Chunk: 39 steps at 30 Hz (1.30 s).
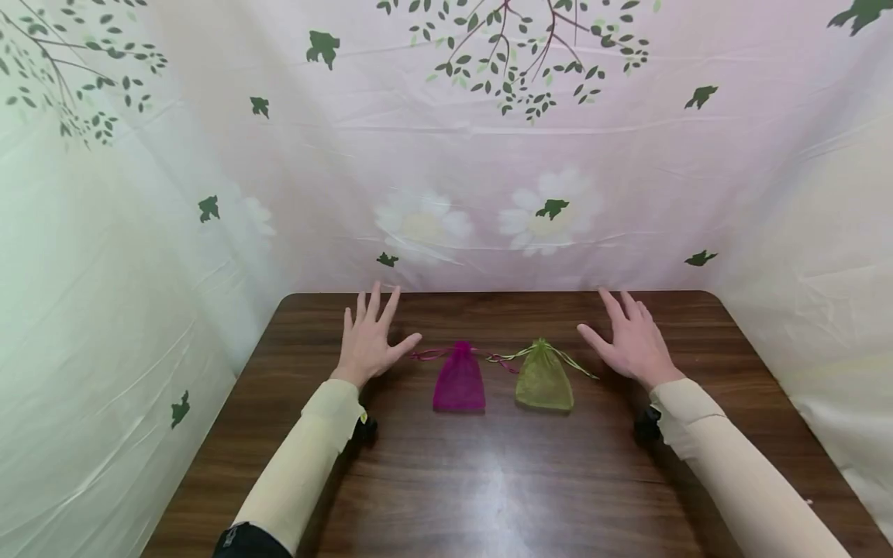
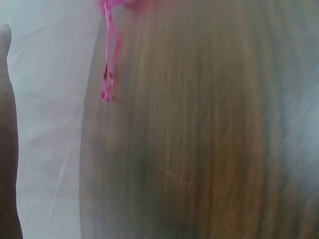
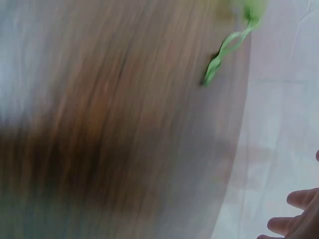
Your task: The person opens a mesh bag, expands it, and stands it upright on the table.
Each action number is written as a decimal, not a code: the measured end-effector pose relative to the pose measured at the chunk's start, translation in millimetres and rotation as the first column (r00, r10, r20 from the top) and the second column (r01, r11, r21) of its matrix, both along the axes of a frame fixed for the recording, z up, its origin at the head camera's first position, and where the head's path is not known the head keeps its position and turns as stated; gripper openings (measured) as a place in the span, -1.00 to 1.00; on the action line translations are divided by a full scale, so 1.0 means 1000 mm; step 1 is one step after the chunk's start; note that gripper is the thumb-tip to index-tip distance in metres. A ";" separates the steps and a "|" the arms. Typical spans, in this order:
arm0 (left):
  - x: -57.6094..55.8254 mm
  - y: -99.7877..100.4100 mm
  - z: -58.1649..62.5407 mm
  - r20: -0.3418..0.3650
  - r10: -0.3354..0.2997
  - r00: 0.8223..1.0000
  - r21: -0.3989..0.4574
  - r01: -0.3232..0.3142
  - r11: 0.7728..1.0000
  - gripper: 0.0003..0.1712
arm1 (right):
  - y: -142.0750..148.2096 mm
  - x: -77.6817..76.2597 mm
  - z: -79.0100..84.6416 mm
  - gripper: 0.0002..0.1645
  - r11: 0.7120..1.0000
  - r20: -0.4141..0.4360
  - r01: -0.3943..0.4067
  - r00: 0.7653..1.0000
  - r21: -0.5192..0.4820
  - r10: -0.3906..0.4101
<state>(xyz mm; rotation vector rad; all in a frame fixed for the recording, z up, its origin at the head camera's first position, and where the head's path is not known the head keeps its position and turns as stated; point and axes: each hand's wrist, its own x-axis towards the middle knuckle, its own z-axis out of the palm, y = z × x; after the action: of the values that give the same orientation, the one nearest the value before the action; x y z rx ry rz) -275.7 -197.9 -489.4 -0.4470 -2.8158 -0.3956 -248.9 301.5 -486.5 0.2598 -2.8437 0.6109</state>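
Note:
Two small drawstring pouches lie flat on the wooden table, side by side. The magenta pouch is on the left, its cords spread out to both sides. To its right is the olive-green pouch, also with cords spread sideways. My left hand is left of the magenta pouch, fingers spread and straight, touching neither pouch. On the other side, my right hand has its fingers extended, apart from the green pouch. Magenta cord shows in the left wrist view, green cord in the right wrist view.
The dark wooden table has rounded far corners. A pale curtain printed with leaves, birds and daisies hangs behind its far edge and along both sides. Each wrist carries a dark strapped device, seen under the sleeves.

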 end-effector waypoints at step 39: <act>0.069 0.049 -0.020 0.174 -0.192 0.966 0.380 0.114 0.918 -0.50 | -0.160 0.062 0.023 -0.33 0.908 0.046 -0.341 0.931 -0.242 0.362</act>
<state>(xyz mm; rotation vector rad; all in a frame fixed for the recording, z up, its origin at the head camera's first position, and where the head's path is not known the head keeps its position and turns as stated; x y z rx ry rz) -206.4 -148.7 -509.7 -0.5721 -2.8126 -1.0391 -186.6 142.0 -463.5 0.7324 -2.7912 1.0397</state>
